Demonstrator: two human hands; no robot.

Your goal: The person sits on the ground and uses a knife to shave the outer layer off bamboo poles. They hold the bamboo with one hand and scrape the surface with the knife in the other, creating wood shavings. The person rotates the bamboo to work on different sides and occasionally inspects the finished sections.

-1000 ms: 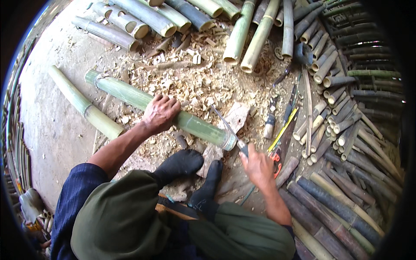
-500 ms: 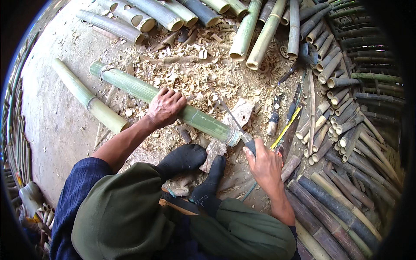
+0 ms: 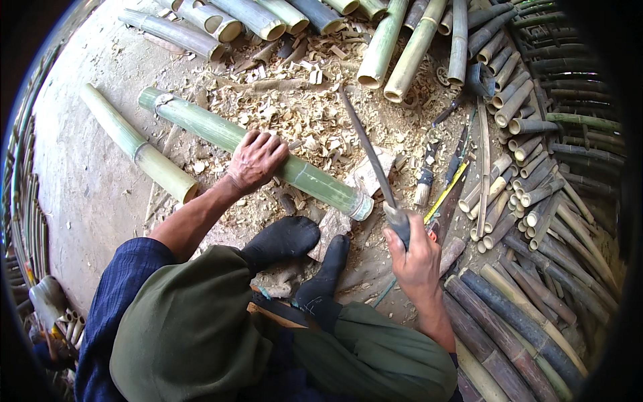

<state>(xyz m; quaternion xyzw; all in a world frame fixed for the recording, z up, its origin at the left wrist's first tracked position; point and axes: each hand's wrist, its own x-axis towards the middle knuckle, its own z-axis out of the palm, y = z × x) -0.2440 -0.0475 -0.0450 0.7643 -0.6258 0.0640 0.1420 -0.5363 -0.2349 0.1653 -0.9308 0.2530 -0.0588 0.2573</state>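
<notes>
A long green bamboo pole point(image 3: 201, 127) lies slantwise on the ground in front of me. My left hand point(image 3: 256, 159) presses down on its middle. Its cut end point(image 3: 362, 208) rests by a small wooden block point(image 3: 370, 175). My right hand point(image 3: 416, 258) is shut on the dark handle of a long knife point(image 3: 365, 149), whose blade points up and away above the pole's cut end. My two dark-socked feet point(image 3: 305, 258) sit just below the pole.
A second green bamboo pole point(image 3: 137, 144) lies to the left. Wood chips point(image 3: 301, 114) cover the ground. Cut bamboo tubes are stacked at the top point(image 3: 268, 17) and along the right point(image 3: 522, 167). Small tools and a yellow strip point(image 3: 445, 191) lie right of the block.
My right hand has lifted the knife, so the blade now stands raised above the pole's end. The left hand stays on the pole.
</notes>
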